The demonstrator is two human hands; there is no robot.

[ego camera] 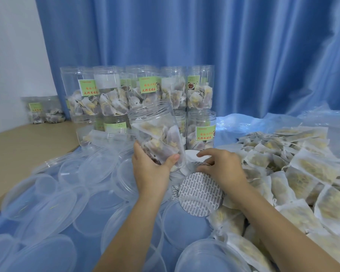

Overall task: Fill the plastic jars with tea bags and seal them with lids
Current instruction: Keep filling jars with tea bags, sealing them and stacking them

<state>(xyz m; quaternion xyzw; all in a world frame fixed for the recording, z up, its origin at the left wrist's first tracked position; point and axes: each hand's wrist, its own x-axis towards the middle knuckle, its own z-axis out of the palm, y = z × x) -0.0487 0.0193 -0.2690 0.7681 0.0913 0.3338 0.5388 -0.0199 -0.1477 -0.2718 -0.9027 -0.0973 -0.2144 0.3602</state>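
Left hand grips the jar near its base, thumb across the front, fingers curled round the far side. The jar is tilted, open mouth up and leaning left, no lid on, part-filled with tea bags. Right hand is just right of the jar's base, fingers bent and spread, tips down on a printed liner disc; can't tell if it's pinching the disc or only touching it. More discs are stacked just below those fingers, toward the wrist, one lying face up. Right of the right hand: a heap of loose bags on clear plastic sheet. Left of and below the left hand: clear lids scattered over blue cloth. Beyond both hands: filled jars, green labels, stacked two high. One more filled jar sits far left on the table. Blue curtain behind everything.
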